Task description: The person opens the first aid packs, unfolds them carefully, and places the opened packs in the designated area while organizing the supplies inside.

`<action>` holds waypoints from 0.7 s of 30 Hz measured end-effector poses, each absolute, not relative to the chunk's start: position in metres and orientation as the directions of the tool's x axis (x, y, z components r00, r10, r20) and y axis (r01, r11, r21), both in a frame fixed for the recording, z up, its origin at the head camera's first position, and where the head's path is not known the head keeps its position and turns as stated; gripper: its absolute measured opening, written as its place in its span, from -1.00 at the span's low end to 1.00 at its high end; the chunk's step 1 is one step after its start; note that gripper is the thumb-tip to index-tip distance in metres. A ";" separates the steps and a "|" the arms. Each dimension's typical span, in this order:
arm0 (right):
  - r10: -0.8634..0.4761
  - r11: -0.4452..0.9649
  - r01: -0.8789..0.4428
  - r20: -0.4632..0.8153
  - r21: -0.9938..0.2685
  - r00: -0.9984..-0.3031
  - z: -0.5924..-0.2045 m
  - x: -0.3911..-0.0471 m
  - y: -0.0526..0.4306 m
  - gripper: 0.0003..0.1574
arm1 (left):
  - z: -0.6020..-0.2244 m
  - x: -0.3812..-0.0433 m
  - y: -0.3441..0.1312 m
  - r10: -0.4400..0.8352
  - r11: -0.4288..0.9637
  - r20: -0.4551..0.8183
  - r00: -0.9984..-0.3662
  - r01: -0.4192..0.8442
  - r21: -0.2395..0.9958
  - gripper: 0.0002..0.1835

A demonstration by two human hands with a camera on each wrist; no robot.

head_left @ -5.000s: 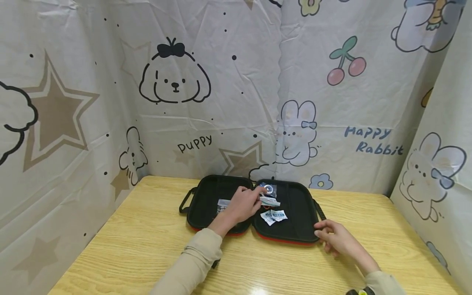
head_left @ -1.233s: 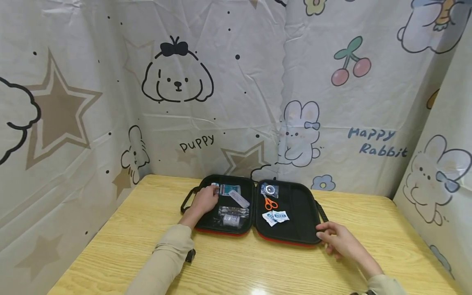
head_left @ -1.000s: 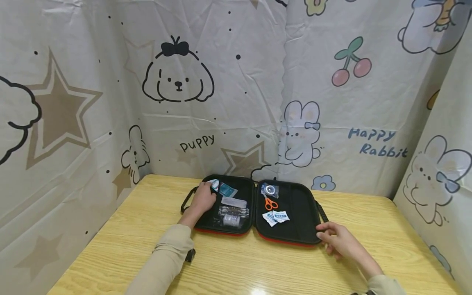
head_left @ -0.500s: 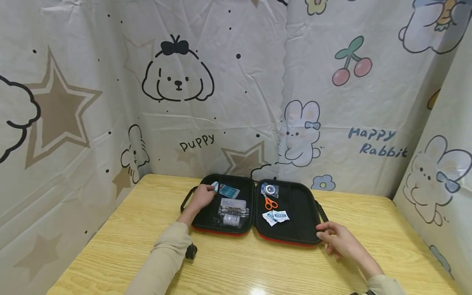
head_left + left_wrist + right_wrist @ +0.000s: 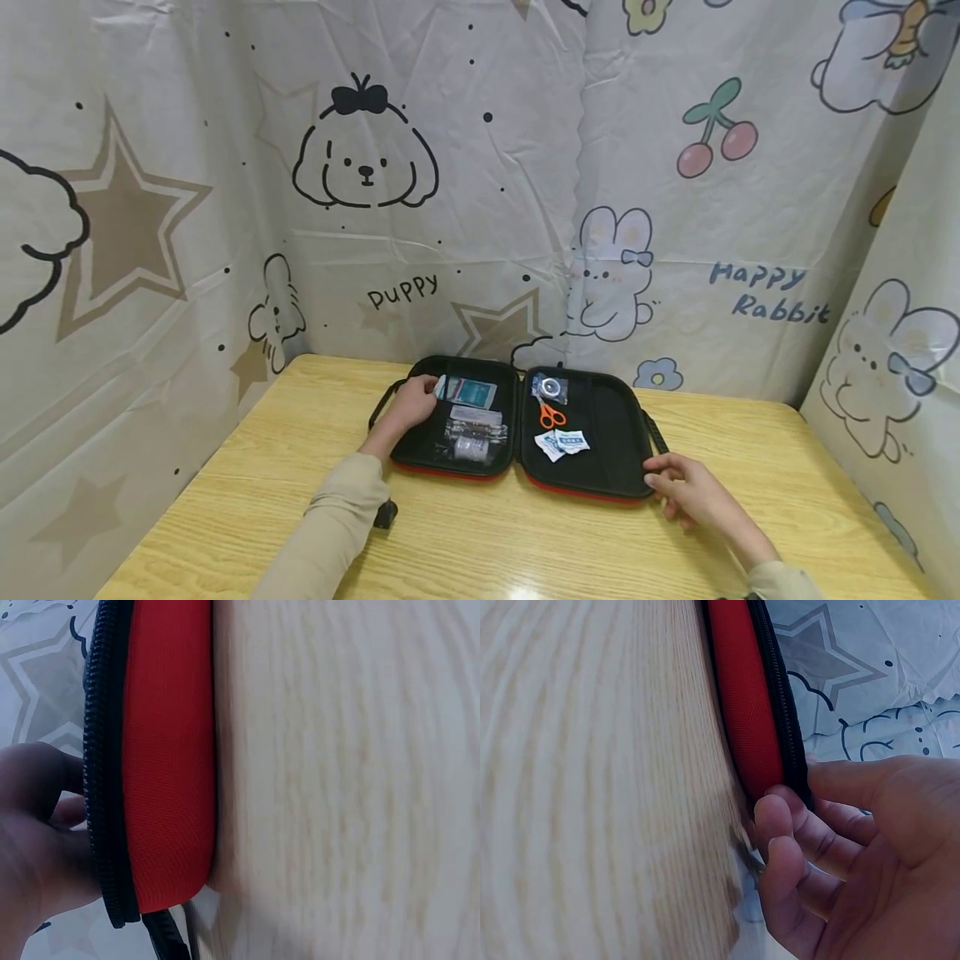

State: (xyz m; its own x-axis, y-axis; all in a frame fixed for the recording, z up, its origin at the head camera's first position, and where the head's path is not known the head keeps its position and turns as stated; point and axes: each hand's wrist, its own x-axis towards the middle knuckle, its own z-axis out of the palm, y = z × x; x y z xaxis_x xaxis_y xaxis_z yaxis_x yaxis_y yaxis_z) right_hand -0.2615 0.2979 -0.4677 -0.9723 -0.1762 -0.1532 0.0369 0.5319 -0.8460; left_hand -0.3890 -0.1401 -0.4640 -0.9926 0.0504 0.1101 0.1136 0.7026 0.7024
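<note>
A black case with red sides [image 5: 581,492] lies unfolded on the table. In its left half, a teal and white packet [image 5: 476,392] runs under a thin black strap [image 5: 447,383]. My left hand [image 5: 412,402] reaches over the left wall and pinches the packet's left end; the case wall hides its fingertips in the left wrist view. A pale flat strip packet [image 5: 476,415] and clear bags [image 5: 471,448] lie nearer the front. My right hand [image 5: 686,487] holds the case's front right corner, thumb on the zipper edge [image 5: 786,712], fingers curled against the red side.
The right half holds a bagged white ring [image 5: 551,387], orange-handled scissors [image 5: 552,416] and two white sachets [image 5: 572,442]. Carry handles [image 5: 655,430] stick out at both sides. A patterned cloth [image 5: 495,167] stands around the wooden table [image 5: 480,542].
My left hand has moved from the middle to the left half, where the teal packet has shifted under the strap. The pale strip now lies straight there. My right hand stays at the corner.
</note>
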 end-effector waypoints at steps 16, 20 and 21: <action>-0.185 0.530 0.029 -0.149 -0.848 -0.971 -0.468 -0.262 0.299 -0.48 | -0.461 -0.383 -0.117 0.142 0.753 0.263 -0.954 0.276 0.597 -0.66; -0.187 0.529 0.025 -0.146 -0.848 -0.971 -0.468 -0.262 0.299 -0.47 | -0.458 -0.379 -0.100 0.273 0.721 0.266 -0.925 0.380 0.580 -0.68; -0.189 0.527 0.025 -0.146 -0.849 -0.971 -0.468 -0.262 0.299 -0.47 | -0.458 -0.379 -0.095 0.304 0.712 0.262 -0.916 0.401 0.576 -0.67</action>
